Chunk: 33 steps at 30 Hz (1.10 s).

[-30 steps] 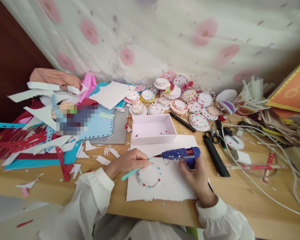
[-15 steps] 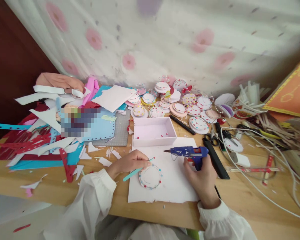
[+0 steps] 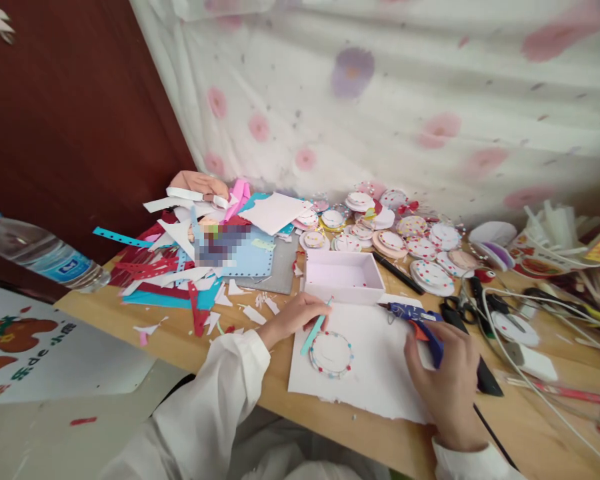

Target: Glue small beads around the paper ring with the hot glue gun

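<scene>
Between the pinched fingers of my left hand [image 3: 300, 317] is a thin turquoise stick [image 3: 313, 335], slanting over the white sheet. Just below it lies a beaded ring [image 3: 331, 355] with red and blue beads on the paper [image 3: 375, 373]. My right hand [image 3: 450, 373] is beside a blue glue gun [image 3: 410, 312], which lies at the sheet's right edge with its nozzle pointing left. The thumb and fingers of that hand are apart around the gun's handle, and the palm side is partly hidden.
A white box [image 3: 344, 290] stands behind the sheet. Beaded paper discs [image 3: 433, 277] are piled at the back. Paper scraps [image 3: 170, 270] cover the left, near a water bottle [image 3: 45, 257]. White cable [image 3: 510, 350] and scissors [image 3: 460, 309] lie right.
The view has swung left, bringing the bottle in. My right hand has loosened from the glue gun, which is now lower on the sheet. My left hand has tilted the turquoise stick more upright.
</scene>
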Available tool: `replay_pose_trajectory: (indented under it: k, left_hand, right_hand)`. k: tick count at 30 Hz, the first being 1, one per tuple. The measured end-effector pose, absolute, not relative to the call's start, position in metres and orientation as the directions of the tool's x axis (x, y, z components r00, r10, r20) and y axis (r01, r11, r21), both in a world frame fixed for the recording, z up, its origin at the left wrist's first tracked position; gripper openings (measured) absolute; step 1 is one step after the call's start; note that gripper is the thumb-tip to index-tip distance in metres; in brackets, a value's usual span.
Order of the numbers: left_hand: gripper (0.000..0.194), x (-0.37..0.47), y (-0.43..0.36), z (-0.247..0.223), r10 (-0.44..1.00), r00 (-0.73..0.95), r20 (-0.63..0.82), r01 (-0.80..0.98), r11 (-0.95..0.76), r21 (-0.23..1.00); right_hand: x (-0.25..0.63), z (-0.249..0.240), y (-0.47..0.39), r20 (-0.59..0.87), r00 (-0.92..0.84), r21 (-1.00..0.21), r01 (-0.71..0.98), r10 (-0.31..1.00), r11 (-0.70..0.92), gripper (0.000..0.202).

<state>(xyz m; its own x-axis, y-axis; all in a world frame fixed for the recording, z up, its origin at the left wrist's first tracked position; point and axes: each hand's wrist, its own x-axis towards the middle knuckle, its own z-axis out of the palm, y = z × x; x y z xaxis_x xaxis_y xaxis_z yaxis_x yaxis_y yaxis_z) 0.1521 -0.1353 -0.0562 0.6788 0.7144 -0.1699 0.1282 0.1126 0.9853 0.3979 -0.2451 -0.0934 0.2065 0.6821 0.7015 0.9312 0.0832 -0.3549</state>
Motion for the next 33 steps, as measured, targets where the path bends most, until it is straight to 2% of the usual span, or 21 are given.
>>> replay_pose_trajectory:
  k: [4,8,14,21,23,26,29,31,33]
  left_hand:
    - [0.037,0.161,-0.147,-0.035,0.802,0.584,-0.126,0.032,0.133,0.991]
    - [0.037,0.175,-0.162,-0.013,0.837,0.536,-0.111,0.008,0.126,0.992]
    - [0.032,0.190,-0.178,-0.002,0.858,0.435,-0.275,0.081,0.267,0.960]
    - [0.043,0.199,-0.180,-0.009,0.867,0.454,-0.207,0.229,0.111,0.967]
    - [0.045,0.202,-0.178,-0.008,0.859,0.472,-0.196,0.270,0.071,0.960]
    - [0.045,0.196,-0.170,-0.009,0.853,0.508,-0.122,0.271,-0.024,0.962]
    - [0.041,0.179,-0.157,-0.020,0.891,0.452,0.043,0.317,-0.206,0.926]
    - [0.040,0.166,-0.148,-0.035,0.904,0.421,0.080,0.343,-0.240,0.908]
    - [0.035,0.156,-0.142,-0.053,0.906,0.419,0.066,0.370,-0.237,0.898]
  right_hand:
    - [0.369,-0.068,-0.247,0.736,-0.163,-0.209,0.869,0.657,0.449,0.041]
    - [0.346,-0.061,-0.236,0.740,-0.371,-0.128,0.741,0.561,0.659,0.051]
    - [0.348,-0.076,-0.222,0.782,-0.446,-0.046,0.657,0.437,0.752,0.057]
    - [0.364,-0.092,-0.224,0.849,-0.384,-0.018,0.666,0.363,0.746,0.051]
    - [0.364,-0.091,-0.223,0.868,-0.308,-0.087,0.679,0.389,0.729,0.048]
    - [0.364,-0.087,-0.221,0.877,0.035,-0.374,0.675,0.479,0.636,0.037]
    - [0.363,-0.084,-0.220,0.702,0.409,-0.709,0.484,0.583,0.513,0.014]
    - [0.362,-0.085,-0.221,0.558,0.487,-0.830,0.338,0.672,0.443,0.006]
    - [0.360,-0.088,-0.222,0.460,0.473,-0.888,0.240,0.752,0.392,0.005]
